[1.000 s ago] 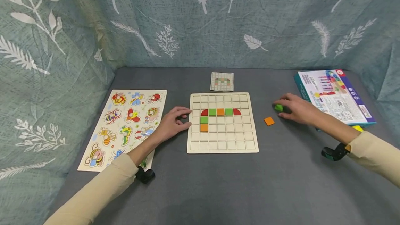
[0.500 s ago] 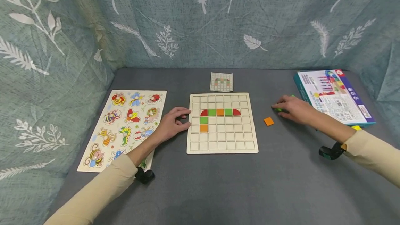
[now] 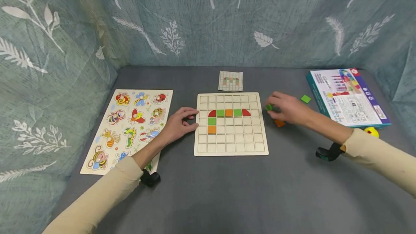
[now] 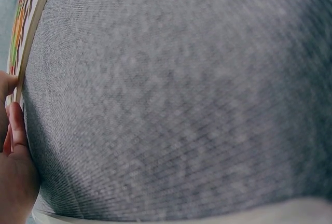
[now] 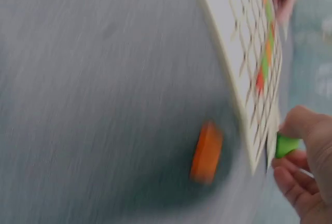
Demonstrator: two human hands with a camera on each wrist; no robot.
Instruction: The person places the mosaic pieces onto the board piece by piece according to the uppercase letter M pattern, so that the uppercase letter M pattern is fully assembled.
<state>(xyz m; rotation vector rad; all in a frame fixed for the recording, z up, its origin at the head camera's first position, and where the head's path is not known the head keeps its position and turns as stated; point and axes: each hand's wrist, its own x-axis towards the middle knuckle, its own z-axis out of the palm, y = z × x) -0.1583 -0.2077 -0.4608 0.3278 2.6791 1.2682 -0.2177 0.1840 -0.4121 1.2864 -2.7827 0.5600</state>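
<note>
My right hand (image 3: pixel 287 108) pinches a small green block (image 5: pixel 287 145) between thumb and fingers, just off the right edge of the wooden grid board (image 3: pixel 240 138). An orange square (image 3: pixel 280 123) lies on the table under that hand, partly covered by it in the head view. Beyond the hand lies another green square (image 3: pixel 305 99). On the board, a row of red, green and orange pieces (image 3: pixel 229 112) runs across, with a green and an orange square below its left end. My left hand (image 3: pixel 177 125) touches the board's left edge with thumb and fingertips, its fingers loosely bent.
Behind the board lies a small pattern card (image 3: pixel 230 81) printed with a similar arch. A wooden insect puzzle (image 3: pixel 136 109) is at the left, partly under the left forearm. At the right are a box (image 3: pixel 347 96) and a yellow object (image 3: pixel 371 131).
My right hand has lifted a green block off the table and carried it left towards the board, uncovering the other green square. My left hand stays at the board's edge.
</note>
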